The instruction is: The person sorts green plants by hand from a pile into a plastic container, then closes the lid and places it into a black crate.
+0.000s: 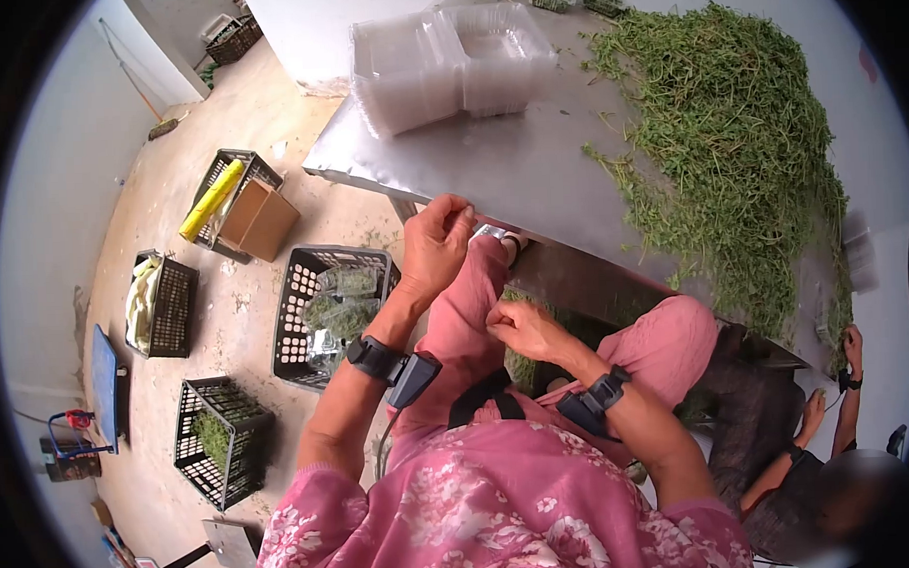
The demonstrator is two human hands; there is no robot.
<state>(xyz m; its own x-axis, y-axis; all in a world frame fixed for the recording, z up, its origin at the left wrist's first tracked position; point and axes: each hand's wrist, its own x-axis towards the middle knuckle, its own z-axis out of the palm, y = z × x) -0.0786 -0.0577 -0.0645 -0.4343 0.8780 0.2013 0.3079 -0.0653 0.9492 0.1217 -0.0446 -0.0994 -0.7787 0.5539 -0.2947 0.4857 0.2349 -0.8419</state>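
My left hand [438,242] is raised just off the near left edge of the metal table [530,166], its fingers curled and pinched; whatever lies between them, if anything, is too small to make out. Above my lap, close to the pink trousers [466,314], my right hand [524,327] is also curled closed, and its contents are hidden. Stacked clear plastic containers [407,70] stand on the table beyond my left hand. A large heap of green stems [730,144] covers the right side of the table.
A black crate [286,330] with filled clear packs stands on the floor at left. More crates [160,306] [220,442], a cardboard box [259,221] and a blue trolley [104,376] are farther left. A co-worker [761,454] sits at lower right, hands near the heap.
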